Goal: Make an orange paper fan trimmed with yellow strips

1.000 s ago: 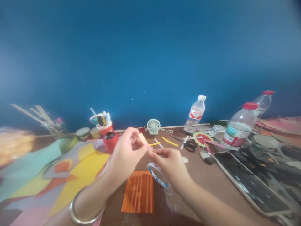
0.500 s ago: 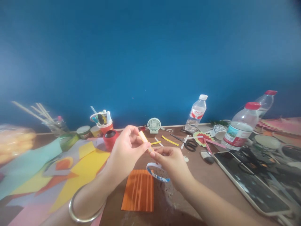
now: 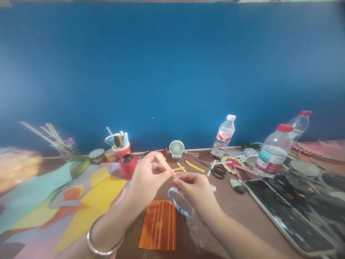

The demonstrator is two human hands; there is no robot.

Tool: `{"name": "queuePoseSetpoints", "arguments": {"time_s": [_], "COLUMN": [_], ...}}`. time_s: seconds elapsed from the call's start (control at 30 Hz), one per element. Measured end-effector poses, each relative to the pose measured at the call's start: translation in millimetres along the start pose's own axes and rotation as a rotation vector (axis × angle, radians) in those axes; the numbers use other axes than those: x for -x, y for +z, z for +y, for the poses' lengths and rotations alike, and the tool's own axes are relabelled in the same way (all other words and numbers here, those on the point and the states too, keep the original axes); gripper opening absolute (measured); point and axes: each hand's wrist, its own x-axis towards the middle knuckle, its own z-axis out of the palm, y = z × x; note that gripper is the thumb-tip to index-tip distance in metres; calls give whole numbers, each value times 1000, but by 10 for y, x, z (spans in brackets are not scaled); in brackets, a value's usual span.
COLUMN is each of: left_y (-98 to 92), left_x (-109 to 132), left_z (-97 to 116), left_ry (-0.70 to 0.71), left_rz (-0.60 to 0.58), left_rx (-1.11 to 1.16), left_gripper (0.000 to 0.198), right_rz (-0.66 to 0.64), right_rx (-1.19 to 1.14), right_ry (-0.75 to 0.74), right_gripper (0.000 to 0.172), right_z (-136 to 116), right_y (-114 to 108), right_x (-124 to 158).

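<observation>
My left hand (image 3: pixel 148 176) is closed, pinching a narrow yellow strip with a white face (image 3: pixel 163 162) between thumb and fingers. My right hand (image 3: pixel 199 190) meets it at the strip's near end, thumb and forefinger pressed together. A roll of tape (image 3: pixel 186 213), white with blue printing, hangs tilted under the right fingers, apart from the tabletop. Exactly how those fingers hold the roll is hidden. Below both hands lies a pleated orange sheet of paper (image 3: pixel 157 226). Behind them are loose yellow strips (image 3: pixel 195 166) and black scissors (image 3: pixel 217 172).
Coloured paper sheets (image 3: pixel 101 194) cover the left side, beside a red spool (image 3: pixel 127 166). A small fan (image 3: pixel 176 148) stands by the blue wall. Water bottles (image 3: pixel 275 153), a phone (image 3: pixel 289 217) and a computer mouse (image 3: pixel 237 185) are on the right.
The camera view has tilted upward slightly. The strip has turned so less of its white face shows, and the tape roll has swung lower and shows its ring more fully.
</observation>
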Motion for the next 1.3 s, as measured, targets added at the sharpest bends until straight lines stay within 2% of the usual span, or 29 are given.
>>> {"name": "queuePoseSetpoints", "arguments": {"time_s": [0.23,0.47,0.7,0.87,1.03,1.17,1.3], "left_y": [53,63,67,50,-16,-51,-56], "left_x": [20,15,49,97,14,-67,-77], "left_z": [58,50,39,104,96,13,-1], "left_ry": [24,56,19,32,5,-53,-117], "left_rz": [8,15,18,61,6,9,-100], "left_rx": [11,28,-5,28,103,190,208], "left_gripper": [16,17,23,22,19,27,36], "right_rz": [32,3,-29,-54,-80,-103,-104], "right_rx": [29,20,36,52,116,49,46], "right_ry": [40,39,94,97,-8,8,3], "right_gripper": [21,25,27,29,27,19,24], "right_z": [1,-27,-89,-99,-79,-69,-61], "right_y": [-9,-36,-55,-62,-53,-34,-18], "right_x": [-11,-10,-30,-19,-2,7,22]}}
